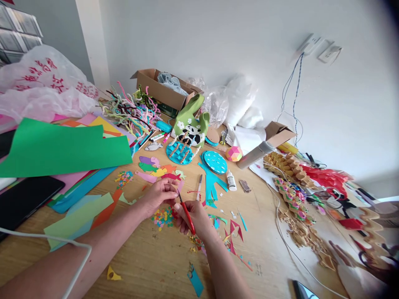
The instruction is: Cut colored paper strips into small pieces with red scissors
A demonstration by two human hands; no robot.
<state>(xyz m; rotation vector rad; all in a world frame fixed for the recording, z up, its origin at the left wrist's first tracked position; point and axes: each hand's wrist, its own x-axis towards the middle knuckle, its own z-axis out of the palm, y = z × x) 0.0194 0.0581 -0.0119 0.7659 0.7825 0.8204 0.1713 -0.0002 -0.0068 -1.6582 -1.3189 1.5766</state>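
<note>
My right hand [195, 216] is wrapped round a pair of red-handled scissors [188, 218], whose dark blades point up toward my other hand. My left hand [159, 194] has its fingers pinched together just left of the blade tips; what they hold, if anything, I cannot make out. Small round paper dots [162, 216] in many colours lie under both hands. Just beyond, coloured paper fish [160, 171] form an overlapping group. Red paper scraps [236, 229] are scattered to the right of my right wrist.
Green card [65, 149] covers stacked coloured paper at left, near a black phone [28, 201]. Behind stand pipe cleaners [132, 112], a cardboard box [165, 89] and a panda bag [190, 126]. A white glue bottle [231, 181] and a metal cylinder [255, 155] are at right. A white cable [282, 224] crosses the table.
</note>
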